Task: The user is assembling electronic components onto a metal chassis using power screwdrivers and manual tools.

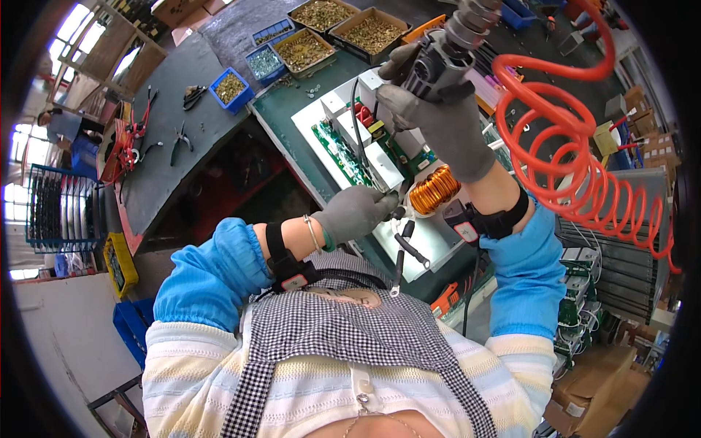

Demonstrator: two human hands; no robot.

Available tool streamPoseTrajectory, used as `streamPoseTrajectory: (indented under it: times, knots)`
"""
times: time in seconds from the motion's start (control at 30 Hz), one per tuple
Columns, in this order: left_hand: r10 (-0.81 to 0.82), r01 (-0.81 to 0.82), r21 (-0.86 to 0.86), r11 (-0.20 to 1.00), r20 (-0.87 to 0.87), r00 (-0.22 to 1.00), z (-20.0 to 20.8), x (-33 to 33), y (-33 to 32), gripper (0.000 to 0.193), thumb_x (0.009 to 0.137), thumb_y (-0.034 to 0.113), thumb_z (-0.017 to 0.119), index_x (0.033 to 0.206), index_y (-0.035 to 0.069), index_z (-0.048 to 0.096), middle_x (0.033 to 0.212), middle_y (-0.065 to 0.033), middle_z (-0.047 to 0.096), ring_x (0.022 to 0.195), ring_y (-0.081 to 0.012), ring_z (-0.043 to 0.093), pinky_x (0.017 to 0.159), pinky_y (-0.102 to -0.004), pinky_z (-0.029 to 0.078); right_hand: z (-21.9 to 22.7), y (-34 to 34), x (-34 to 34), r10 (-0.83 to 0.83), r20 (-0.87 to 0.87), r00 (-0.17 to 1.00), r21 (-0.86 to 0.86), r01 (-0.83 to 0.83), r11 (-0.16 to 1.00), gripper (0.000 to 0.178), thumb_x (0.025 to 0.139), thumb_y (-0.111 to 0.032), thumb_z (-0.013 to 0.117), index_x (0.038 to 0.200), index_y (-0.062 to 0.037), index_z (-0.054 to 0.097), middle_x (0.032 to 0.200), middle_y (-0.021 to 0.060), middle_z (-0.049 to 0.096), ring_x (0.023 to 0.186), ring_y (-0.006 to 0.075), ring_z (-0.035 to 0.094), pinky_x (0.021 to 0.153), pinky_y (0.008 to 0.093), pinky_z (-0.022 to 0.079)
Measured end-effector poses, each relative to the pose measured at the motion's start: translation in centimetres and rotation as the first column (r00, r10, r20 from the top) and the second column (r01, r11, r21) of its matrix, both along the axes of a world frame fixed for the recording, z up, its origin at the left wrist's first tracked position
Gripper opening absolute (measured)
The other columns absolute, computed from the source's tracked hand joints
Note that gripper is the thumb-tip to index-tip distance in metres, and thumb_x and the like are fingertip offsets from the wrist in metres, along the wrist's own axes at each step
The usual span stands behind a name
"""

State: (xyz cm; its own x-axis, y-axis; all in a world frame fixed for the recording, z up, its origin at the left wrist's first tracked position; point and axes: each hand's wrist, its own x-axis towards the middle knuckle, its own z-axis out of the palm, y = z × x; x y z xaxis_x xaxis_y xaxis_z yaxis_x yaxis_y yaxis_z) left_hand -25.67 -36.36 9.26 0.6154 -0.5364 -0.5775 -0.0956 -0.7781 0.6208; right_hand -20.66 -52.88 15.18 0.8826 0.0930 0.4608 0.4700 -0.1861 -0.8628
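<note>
My right hand (456, 128), in a grey glove, is wrapped round a dark grey pistol-shaped power tool (438, 69), raised above the work. My left hand (356, 212), gloved too, pinches black cables (401, 252) at the near edge of a white metal housing (381, 162). Ring terminals show on the cables' loose ends. Inside the housing are green circuit boards (337, 152) and red parts. A copper-wound coil (435, 191) sits just right of my left fingertips, below my right wrist. The fingertips partly hide the cables where they are pinched.
A red coiled hose (558, 157) hangs at the right. Bins of small metal parts (305, 51) stand beyond the housing, and a blue bin (231, 90) is left of it. Pliers (180, 144) lie on the left table (208, 120). An orange-handled tool (445, 299) lies near my apron.
</note>
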Motion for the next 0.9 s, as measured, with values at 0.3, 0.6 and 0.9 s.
streamPoseTrajectory:
  times: [0.3, 0.6, 0.9]
  knots:
    - [0.253, -0.331, -0.164, 0.929, -0.371, 0.893, -2.3, -0.3, 0.9, 0.033, 0.096, 0.026, 0.049, 0.104, -0.002, 0.064, 0.067, 0.0007, 0.051, 0.059, -0.0074, 0.044, 0.055, -0.0254, 0.040, 0.3, -2.3, -4.5, 0.098, -0.082, 0.992, 0.397, -0.058, 0.916, 0.034, 0.079, 0.004, 0.064, 0.111, -0.0037, 0.055, 0.097, 0.0071, 0.062, 0.083, 0.0109, 0.060, 0.069, 0.0223, 0.050]
    - [0.325, -0.375, -0.344, 0.861, -0.196, 0.925, -0.9, -1.3, 2.4, 0.025, 0.093, 0.017, 0.054, 0.107, -0.002, 0.064, 0.069, 0.0009, 0.056, 0.061, -0.0066, 0.053, 0.056, -0.0230, 0.047, -4.1, -6.2, -5.5, -0.042, 0.029, 0.999, 0.759, 0.005, 0.651, 0.030, 0.085, 0.000, 0.055, 0.114, -0.0058, 0.053, 0.099, 0.0097, 0.061, 0.087, 0.0176, 0.061, 0.075, 0.0338, 0.053]
    - [-0.069, 0.243, -0.241, 0.939, 0.563, 0.824, -2.3, -1.2, 1.8, 0.024, 0.083, 0.007, 0.059, 0.106, 0.004, 0.064, 0.063, -0.0130, 0.059, 0.056, -0.0250, 0.061, 0.055, -0.0318, 0.049, -7.4, -4.7, -4.4, -0.149, -0.045, 0.988, 0.846, 0.117, 0.520, 0.027, 0.083, -0.008, 0.058, 0.110, -0.0070, 0.054, 0.093, 0.0095, 0.063, 0.079, 0.0182, 0.062, 0.082, 0.0414, 0.052]
